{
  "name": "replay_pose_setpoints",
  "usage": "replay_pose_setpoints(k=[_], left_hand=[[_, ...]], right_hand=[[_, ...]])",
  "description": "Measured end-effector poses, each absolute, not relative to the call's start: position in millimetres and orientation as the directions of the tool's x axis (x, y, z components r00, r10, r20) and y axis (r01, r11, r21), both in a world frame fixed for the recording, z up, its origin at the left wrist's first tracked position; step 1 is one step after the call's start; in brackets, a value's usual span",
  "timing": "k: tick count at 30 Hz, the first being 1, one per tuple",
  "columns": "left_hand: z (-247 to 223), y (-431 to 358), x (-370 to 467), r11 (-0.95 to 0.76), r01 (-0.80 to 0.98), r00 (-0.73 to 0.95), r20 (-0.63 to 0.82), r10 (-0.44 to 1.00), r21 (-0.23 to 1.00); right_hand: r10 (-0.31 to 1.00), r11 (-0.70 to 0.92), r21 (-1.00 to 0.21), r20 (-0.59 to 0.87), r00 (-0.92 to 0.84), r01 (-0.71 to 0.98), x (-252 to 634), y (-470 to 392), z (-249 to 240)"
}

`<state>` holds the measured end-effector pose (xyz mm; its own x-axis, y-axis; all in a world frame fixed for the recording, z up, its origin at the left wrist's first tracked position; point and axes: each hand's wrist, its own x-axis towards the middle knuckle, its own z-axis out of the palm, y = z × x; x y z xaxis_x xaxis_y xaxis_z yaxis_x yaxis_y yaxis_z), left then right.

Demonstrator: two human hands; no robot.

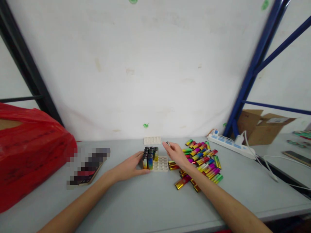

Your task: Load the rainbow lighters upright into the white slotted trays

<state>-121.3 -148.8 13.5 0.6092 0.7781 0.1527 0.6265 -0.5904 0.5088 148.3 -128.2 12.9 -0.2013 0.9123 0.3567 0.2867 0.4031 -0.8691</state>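
Observation:
My left hand (132, 167) is cupped round the left end of a pale tray with round holes (161, 165), its thumb along the front and its fingers at the far side. Several lighters (148, 158) with black tops and shiny coloured bodies stand upright in the tray's left part. The holes on the right side show bare. My right hand (177, 153) is raised just behind and right of the tray, pinching a lighter (168, 143) of which only a small dark end shows. A loose pile of shiny multicoloured lighters (201, 158) lies beside and partly behind my right forearm.
Against the wall lies a second pale tray (152, 140). A phone (92, 171), partly blurred out, and a red plastic bag (31, 155) are on the left. To the right are a white power strip (230, 145) with cables, a blue frame post (247, 77) and an open cardboard box (262, 129).

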Motion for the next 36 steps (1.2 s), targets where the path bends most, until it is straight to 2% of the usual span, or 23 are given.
replay_pose_setpoints(k=[8,13,16,18,21,23,28,30,36], left_hand=[[14.5,-149.5,-121.3,-0.586,0.624,0.611,0.145,0.778,0.517],[13.9,-149.3,-121.6,-0.608,0.608,0.621,0.171,0.765,0.511],[14.4,-149.7,-121.2,-0.608,0.610,0.620,0.171,0.766,0.509],[14.9,-150.0,-120.9,-0.604,0.612,0.617,0.169,0.769,0.511],[15.2,-150.2,-120.9,-0.599,0.622,0.617,0.155,0.772,0.505],[15.0,-150.1,-121.2,-0.600,0.624,0.619,0.151,0.770,0.500],[14.2,-149.9,-122.0,-0.606,0.610,0.619,0.170,0.767,0.511],[14.1,-149.8,-122.0,-0.607,0.612,0.621,0.167,0.766,0.507],[13.3,-149.4,-121.7,-0.603,0.619,0.613,0.170,0.772,0.504]], right_hand=[[0.900,0.428,-0.777,0.411,-0.143,0.462,142.5,-129.8,4.8],[0.876,0.482,-0.761,0.423,-0.231,0.434,142.7,-133.6,8.7],[0.833,0.546,-0.730,0.418,-0.362,0.412,149.3,-139.1,21.0],[0.774,0.626,-0.648,0.445,-0.451,0.434,155.6,-142.4,30.8],[0.698,0.716,-0.465,0.493,-0.519,0.521,163.2,-144.6,40.7],[0.703,0.711,-0.422,0.467,-0.537,0.563,164.9,-144.6,42.2],[0.742,0.666,-0.518,0.390,-0.545,0.536,159.5,-144.1,34.4],[0.753,0.652,-0.513,0.347,-0.559,0.559,156.1,-144.7,29.6],[0.776,0.630,-0.272,0.261,-0.575,0.727,140.2,-146.3,22.7]])
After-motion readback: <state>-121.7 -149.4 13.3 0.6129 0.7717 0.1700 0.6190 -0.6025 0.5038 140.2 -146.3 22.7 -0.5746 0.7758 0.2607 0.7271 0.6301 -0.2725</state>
